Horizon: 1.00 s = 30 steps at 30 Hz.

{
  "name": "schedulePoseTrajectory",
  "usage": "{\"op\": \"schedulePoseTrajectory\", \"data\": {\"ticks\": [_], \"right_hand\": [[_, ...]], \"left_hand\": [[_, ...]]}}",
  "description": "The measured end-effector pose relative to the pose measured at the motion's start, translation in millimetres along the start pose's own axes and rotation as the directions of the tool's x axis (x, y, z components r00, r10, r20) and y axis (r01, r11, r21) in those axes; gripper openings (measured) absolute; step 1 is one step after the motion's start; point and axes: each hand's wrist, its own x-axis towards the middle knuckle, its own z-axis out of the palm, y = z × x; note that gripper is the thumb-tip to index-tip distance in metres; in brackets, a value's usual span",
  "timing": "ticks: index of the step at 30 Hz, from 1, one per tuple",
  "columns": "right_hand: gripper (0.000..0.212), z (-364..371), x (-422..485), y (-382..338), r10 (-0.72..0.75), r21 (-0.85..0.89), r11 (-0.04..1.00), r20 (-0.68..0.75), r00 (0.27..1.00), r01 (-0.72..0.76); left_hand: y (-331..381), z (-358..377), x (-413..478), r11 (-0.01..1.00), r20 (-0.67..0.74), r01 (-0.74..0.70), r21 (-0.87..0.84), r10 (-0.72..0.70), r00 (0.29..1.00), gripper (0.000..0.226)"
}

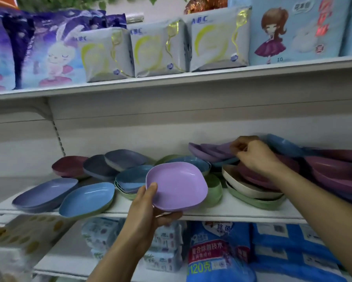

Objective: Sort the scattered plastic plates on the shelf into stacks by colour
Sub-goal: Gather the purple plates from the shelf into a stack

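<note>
Lilac plate (177, 186) sits in the left hand (148, 208), thumb on its rim and fingers curled beneath, held just in front of the shelf (232, 212). Further back, the right hand (254, 155) pinches the rim of the purple plates (209, 150) leaning on the mixed heap, with a blue plate (283, 146) lying tilted just beside them. Pulling a purple one free looks risky: the heap is loose and slanted, so a tug could drag its neighbours and send them sliding towards the front edge, where a light blue plate (87, 198) already lies close to the lip
</note>
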Motion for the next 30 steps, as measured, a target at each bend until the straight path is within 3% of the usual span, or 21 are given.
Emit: {"op": "schedulePoseTrajectory", "data": {"ticks": [2, 5, 11, 17, 20, 27, 30], "right_hand": [[0.016, -9.6, 8.5, 7.6, 0.065, -0.126, 0.990, -0.049, 0.997, -0.071], [0.021, -26.9, 25.3, 18.5, 0.285, -0.247, 0.921, -0.097, 0.954, -0.300], [0.043, -33.0, 47.9, 47.5, 0.502, -0.021, 0.864, -0.043, 0.864, -0.503], [0.018, -25.6, 61.8, 55.0, 0.543, 0.238, 0.802, 0.090, 0.835, -0.548], [0.018, -20.9, 64.0, 57.4, 0.568, 0.288, 0.769, 0.104, 0.816, -0.571], [0.023, -24.7, 43.6, 39.6, 0.490, 0.527, 0.743, -0.010, 0.872, -0.412], [0.025, -25.7, 26.1, 20.5, 0.460, 0.523, 0.765, -0.032, 0.888, -0.377]], "left_hand": [[2.1, 0.0, 8.7, 1.000, 0.013, 0.020, -0.013, -0.020, 1.000, 0.029], [3.8, 8.3, 20.2, 0.999, 0.028, 0.034, -0.040, -0.033, 0.999, 0.026], [3.2, 32.3, 35.6, 0.995, 0.069, 0.080, -0.066, -0.075, 0.995, 0.026], [-2.4, 46.3, 44.7, 0.990, 0.062, 0.091, -0.106, -0.084, 0.995, 0.032], [-5.2, 50.2, 46.7, 0.990, 0.070, 0.076, -0.115, -0.068, 0.995, 0.030], [-13.5, 56.0, 50.0, 0.996, 0.047, 0.009, -0.088, -0.005, 0.999, 0.031], [-17.4, 57.3, 48.6, 0.998, 0.062, -0.049, -0.046, 0.052, 0.997, 0.037]]}}
